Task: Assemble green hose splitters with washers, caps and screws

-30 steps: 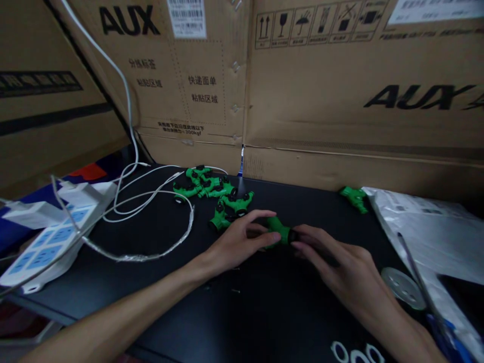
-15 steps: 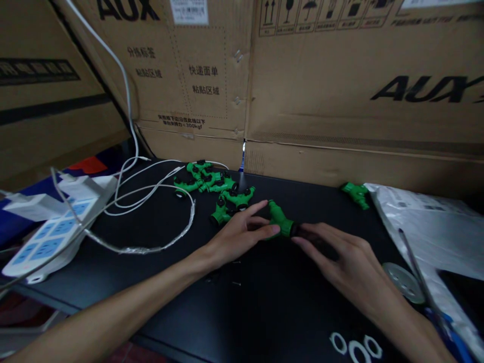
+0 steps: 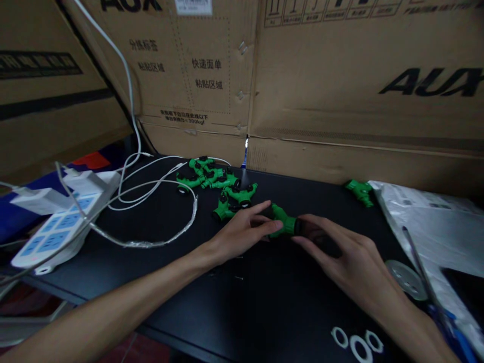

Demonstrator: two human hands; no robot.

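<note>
A green Y-shaped hose connector with a black end is held between my two hands above the dark table. My left hand grips its left side, thumb in front and fingers behind. The fingers of my right hand close around the black end on its right. Just left of my left hand lie two more green connectors with black parts. Behind them is a pile of similar connectors. Tiny pins or screws lie on the table below my left hand.
White rings lie near the front right. A round clear disc, a screwdriver-like tool and a silvery bag are at right. Another green connector sits at the back. A power strip and white cables occupy the left; cardboard boxes stand behind.
The camera view has shifted slightly. My right fingers sit a little differently around the connector's black end; both hands keep hold of it.
</note>
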